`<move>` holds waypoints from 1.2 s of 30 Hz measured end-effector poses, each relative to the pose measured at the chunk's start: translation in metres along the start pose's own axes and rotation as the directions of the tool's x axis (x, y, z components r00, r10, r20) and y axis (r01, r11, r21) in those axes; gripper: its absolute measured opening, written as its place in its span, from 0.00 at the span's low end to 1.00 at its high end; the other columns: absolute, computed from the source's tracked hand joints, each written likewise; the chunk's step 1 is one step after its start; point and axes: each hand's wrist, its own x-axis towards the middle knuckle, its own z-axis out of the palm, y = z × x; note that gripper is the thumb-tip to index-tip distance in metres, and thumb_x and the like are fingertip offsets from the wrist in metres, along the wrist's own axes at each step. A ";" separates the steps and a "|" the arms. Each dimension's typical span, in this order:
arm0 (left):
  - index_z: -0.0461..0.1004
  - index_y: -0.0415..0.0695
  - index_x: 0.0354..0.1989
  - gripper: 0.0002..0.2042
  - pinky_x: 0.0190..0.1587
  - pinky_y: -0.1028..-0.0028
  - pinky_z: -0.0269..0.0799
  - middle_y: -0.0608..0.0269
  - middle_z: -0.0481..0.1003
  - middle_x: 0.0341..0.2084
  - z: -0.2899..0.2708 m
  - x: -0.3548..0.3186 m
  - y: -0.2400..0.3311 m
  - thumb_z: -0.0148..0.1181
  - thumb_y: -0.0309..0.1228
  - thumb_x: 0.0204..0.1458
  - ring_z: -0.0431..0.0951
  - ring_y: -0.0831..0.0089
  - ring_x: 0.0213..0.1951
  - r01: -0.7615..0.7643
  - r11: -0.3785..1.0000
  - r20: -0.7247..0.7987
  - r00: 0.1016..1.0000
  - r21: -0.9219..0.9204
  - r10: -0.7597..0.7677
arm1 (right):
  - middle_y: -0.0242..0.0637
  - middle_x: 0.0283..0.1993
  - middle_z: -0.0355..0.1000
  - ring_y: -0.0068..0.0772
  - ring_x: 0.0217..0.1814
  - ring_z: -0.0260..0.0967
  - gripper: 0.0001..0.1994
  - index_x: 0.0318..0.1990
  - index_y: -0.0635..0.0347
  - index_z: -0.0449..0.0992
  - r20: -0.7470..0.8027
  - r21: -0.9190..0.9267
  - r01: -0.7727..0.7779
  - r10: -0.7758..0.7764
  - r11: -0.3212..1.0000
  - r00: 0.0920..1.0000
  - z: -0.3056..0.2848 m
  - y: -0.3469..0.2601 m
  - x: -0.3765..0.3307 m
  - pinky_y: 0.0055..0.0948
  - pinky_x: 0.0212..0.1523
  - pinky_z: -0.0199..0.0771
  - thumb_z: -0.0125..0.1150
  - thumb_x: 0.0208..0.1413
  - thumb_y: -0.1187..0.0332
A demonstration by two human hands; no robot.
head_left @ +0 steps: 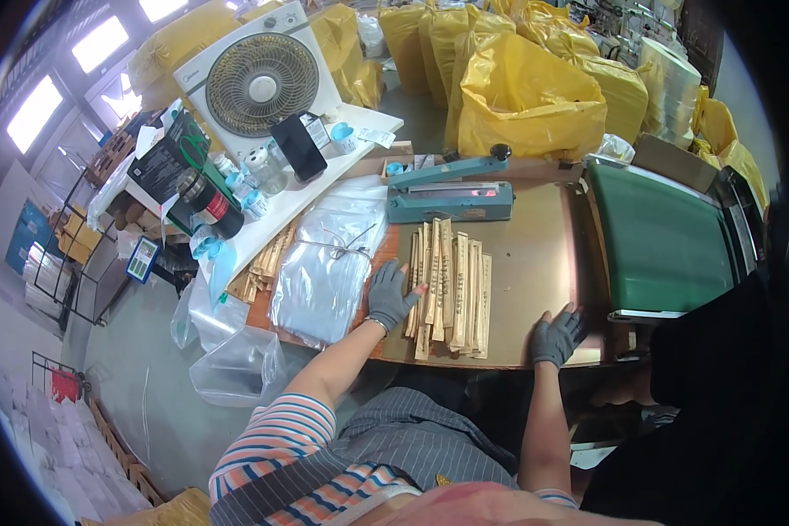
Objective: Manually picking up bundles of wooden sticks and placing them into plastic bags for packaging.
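Left: tied stack of clear plastic bags (320, 285). Just right of it, left gloved hand (392, 302), fingers spread, thumb over the left edge of the paper-sleeved chopsticks (445, 272); pressure can't be told. These lie mid-table below a blue impulse sealer (460, 209). Probably light, stiff, slippery-sleeved; hold from both long sides. Right gloved hand (556, 339): spread at table (528, 272) edge, nothing held.
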 end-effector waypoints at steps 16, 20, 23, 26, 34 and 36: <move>0.68 0.37 0.52 0.32 0.59 0.60 0.55 0.43 0.64 0.54 -0.004 0.001 0.002 0.52 0.55 0.50 0.62 0.50 0.57 0.002 1.000 0.042 0.999 0.007 -0.002 | 0.55 0.66 0.51 0.52 0.70 0.43 0.31 0.61 0.66 0.57 0.010 0.001 0.005 -0.005 1.000 1.000 0.001 0.001 0.000 0.48 0.68 0.36 0.49 0.53 0.56; 0.68 0.37 0.52 0.32 0.59 0.60 0.56 0.42 0.64 0.54 -0.004 0.001 0.002 0.52 0.55 0.50 0.62 0.50 0.57 -0.004 1.000 0.039 0.999 0.016 0.003 | 0.56 0.66 0.51 0.52 0.70 0.44 0.31 0.61 0.67 0.57 0.019 0.011 -0.008 0.008 1.000 1.000 -0.003 -0.002 -0.001 0.48 0.68 0.37 0.49 0.53 0.56; 0.69 0.38 0.49 0.32 0.59 0.57 0.56 0.44 0.66 0.52 0.000 0.000 -0.001 0.53 0.56 0.48 0.63 0.50 0.56 -0.003 1.000 -0.005 1.000 -0.002 0.003 | 0.56 0.66 0.51 0.51 0.70 0.44 0.30 0.61 0.67 0.57 0.012 0.003 -0.009 0.009 1.000 1.000 -0.005 -0.003 0.000 0.48 0.68 0.37 0.49 0.53 0.56; 0.69 0.38 0.50 0.32 0.59 0.57 0.56 0.44 0.66 0.52 0.001 0.000 -0.001 0.53 0.56 0.48 0.63 0.50 0.56 -0.002 1.000 -0.003 1.000 -0.007 0.002 | 0.55 0.66 0.51 0.51 0.70 0.44 0.30 0.60 0.67 0.57 0.017 0.001 -0.010 0.010 1.000 1.000 -0.006 -0.003 0.000 0.48 0.68 0.37 0.49 0.53 0.56; 0.69 0.39 0.50 0.32 0.59 0.57 0.56 0.44 0.65 0.53 0.001 0.000 -0.001 0.53 0.56 0.48 0.63 0.50 0.56 0.004 1.000 0.009 1.000 -0.004 -0.004 | 0.56 0.65 0.52 0.51 0.69 0.45 0.31 0.60 0.66 0.57 0.024 -0.019 -0.012 0.013 1.000 1.000 -0.008 -0.004 0.000 0.48 0.68 0.37 0.50 0.52 0.57; 0.69 0.39 0.50 0.32 0.59 0.57 0.56 0.44 0.65 0.53 0.001 0.000 -0.001 0.53 0.56 0.48 0.63 0.50 0.56 0.007 1.000 0.010 1.000 0.000 -0.007 | 0.56 0.65 0.51 0.50 0.69 0.44 0.31 0.60 0.66 0.57 0.025 -0.012 -0.014 0.014 1.000 1.000 -0.008 -0.004 0.000 0.48 0.68 0.37 0.50 0.52 0.57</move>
